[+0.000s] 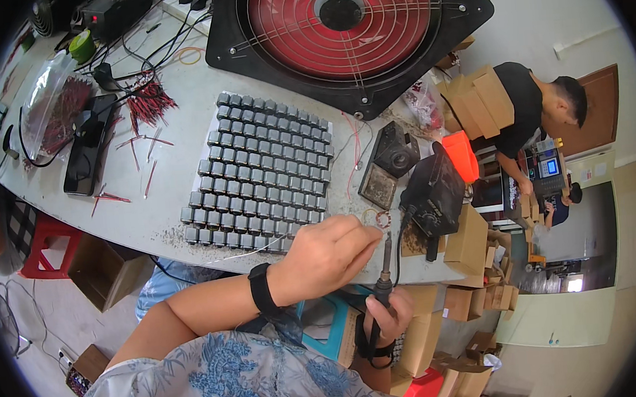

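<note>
My left hand (328,254) is closed in a pinch above the front edge of the table. A thin silvery solder wire (247,253) runs leftward from it; the pinched end is hidden by the fingers. Held upright in my right hand (391,314) is a soldering iron (384,284), its tip near the left fingertips. Beside the tip lies a small reddish ring of wire (384,220). Just beyond my left hand, many small grey block-shaped parts (257,173) stand in rows on a white sheet. A soldering iron stand (378,188) with a tray sits to the right of them.
A large black-framed fan (342,16) occupies the far side. At left are red-and-black wires (150,99), a plastic bag (53,106) and a black phone-like object (90,152). A black box-shaped device (431,194) stands at right. Cartons and a person (525,103) are farther right.
</note>
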The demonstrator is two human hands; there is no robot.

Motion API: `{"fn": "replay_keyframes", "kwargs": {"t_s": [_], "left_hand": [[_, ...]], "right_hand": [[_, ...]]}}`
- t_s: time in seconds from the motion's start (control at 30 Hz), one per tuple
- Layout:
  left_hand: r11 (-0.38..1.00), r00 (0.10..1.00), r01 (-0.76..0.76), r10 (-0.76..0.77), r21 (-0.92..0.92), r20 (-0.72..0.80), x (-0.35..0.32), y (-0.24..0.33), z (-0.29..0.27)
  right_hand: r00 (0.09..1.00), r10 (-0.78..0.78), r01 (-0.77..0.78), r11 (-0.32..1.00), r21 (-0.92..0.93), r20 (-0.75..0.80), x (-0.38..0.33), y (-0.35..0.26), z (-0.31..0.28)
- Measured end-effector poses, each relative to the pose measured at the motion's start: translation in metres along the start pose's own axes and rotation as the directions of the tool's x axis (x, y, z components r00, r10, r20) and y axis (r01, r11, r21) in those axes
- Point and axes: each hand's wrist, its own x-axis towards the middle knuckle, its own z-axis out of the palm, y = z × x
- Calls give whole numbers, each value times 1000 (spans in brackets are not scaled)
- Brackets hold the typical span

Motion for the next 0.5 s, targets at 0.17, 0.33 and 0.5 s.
{"fn": "replay_keyframes", "kwargs": {"t_s": [0.17, 0.33, 0.5], "left_hand": [[1000, 1000, 0, 0, 11, 4, -1, -1, 0], [1000, 1000, -6, 6, 6, 14, -1, -1, 1], [1000, 1000, 7, -8, 25, 13, -1, -1, 3]], "right_hand": [[1000, 1, -1, 1000, -3, 12, 0, -2, 1], [1000, 4, -4, 1000, -2, 11, 0, -2, 0], [1000, 1, -1, 1000, -8, 11, 0, -3, -1]]}}
